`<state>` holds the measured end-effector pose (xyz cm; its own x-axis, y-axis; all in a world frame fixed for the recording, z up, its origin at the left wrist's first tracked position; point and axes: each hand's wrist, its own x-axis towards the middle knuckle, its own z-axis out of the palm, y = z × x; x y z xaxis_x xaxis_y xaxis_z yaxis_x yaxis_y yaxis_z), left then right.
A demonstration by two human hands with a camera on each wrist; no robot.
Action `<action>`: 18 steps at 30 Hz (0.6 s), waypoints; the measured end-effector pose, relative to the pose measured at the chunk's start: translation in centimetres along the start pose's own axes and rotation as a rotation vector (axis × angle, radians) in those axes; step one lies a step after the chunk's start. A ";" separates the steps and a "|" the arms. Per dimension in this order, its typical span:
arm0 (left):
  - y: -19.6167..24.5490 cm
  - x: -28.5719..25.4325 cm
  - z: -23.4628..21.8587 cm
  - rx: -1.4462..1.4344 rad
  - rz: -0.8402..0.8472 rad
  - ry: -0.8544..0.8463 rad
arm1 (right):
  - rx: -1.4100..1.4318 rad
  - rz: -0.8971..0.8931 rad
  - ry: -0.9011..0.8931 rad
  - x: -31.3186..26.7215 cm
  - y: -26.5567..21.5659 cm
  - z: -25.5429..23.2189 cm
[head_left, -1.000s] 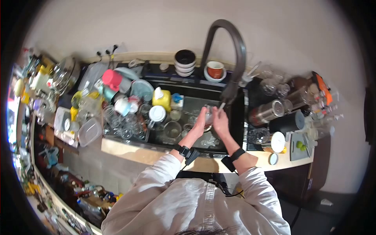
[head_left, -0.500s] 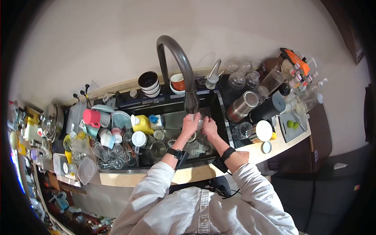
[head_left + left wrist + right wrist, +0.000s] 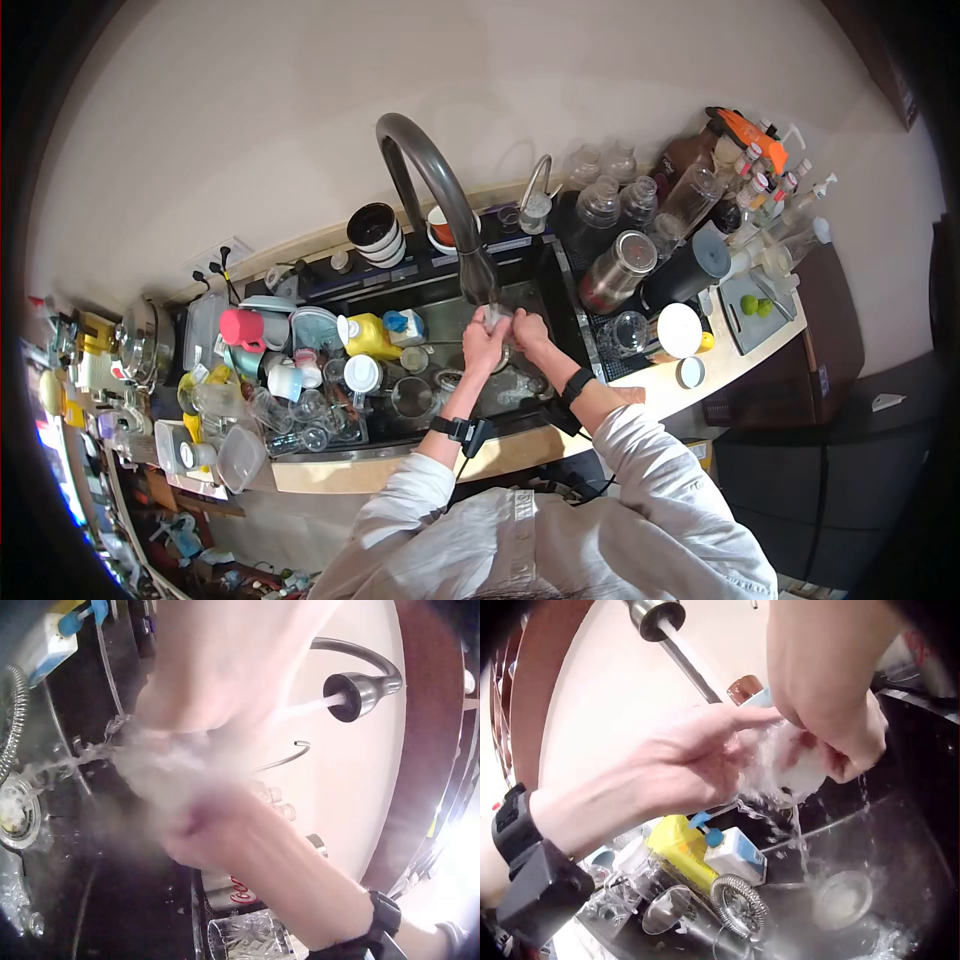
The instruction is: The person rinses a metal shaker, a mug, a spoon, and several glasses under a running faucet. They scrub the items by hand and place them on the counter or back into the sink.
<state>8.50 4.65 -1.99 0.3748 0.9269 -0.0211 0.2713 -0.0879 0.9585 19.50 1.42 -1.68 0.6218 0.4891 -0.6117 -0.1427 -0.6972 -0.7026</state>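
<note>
Your left hand (image 3: 484,340) and your right hand (image 3: 530,332) meet over the sink (image 3: 520,400), right under the spout of the dark curved faucet (image 3: 430,190). Both are clamped on a small glass (image 3: 791,761): in the right wrist view your left fingers curl round one side of it and your right fingers close over the other, with water running over it and spilling down into the basin. In the left wrist view the glass itself is lost in motion blur and spray, so you cannot make out its shape there; the stream from the faucet head (image 3: 360,690) lands on your hands.

Below your hands, on the sink floor, sit a round drain strainer (image 3: 841,898), a coiled metal whisk (image 3: 739,904) and an upturned clear glass (image 3: 667,909). Just behind them stands a yellow bottle (image 3: 676,851) with a small blue-and-white carton (image 3: 735,859) touching it.

To your left, the draining rack (image 3: 290,400) is crowded with clear glasses, lids and a red cup (image 3: 240,326). To your right, on the surface, lie a white lid (image 3: 680,330), a steel flask (image 3: 612,270) on its side and a board with green limes (image 3: 757,306). Farther back, along the wall, stand a stack of bowls (image 3: 378,234) and a row of clear jars (image 3: 620,190).
</note>
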 end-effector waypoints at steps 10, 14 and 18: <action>-6.0 1.5 -0.1 -0.767 -0.696 0.102 | -0.551 -1.156 0.160 -6.9 -1.5 0.7; -6.0 0.9 -0.3 -0.449 -0.504 0.037 | -0.588 -1.183 0.137 -4.5 -1.9 0.9; -4.2 -0.5 -1.5 0.004 0.010 -0.149 | -0.512 -0.878 0.131 -3.4 -3.0 -0.1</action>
<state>5.86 5.14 -5.55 0.5049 0.8615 -0.0541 0.2703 -0.0983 0.9577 17.86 1.82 2.52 0.4320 0.8952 0.1092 0.7303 -0.2762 -0.6248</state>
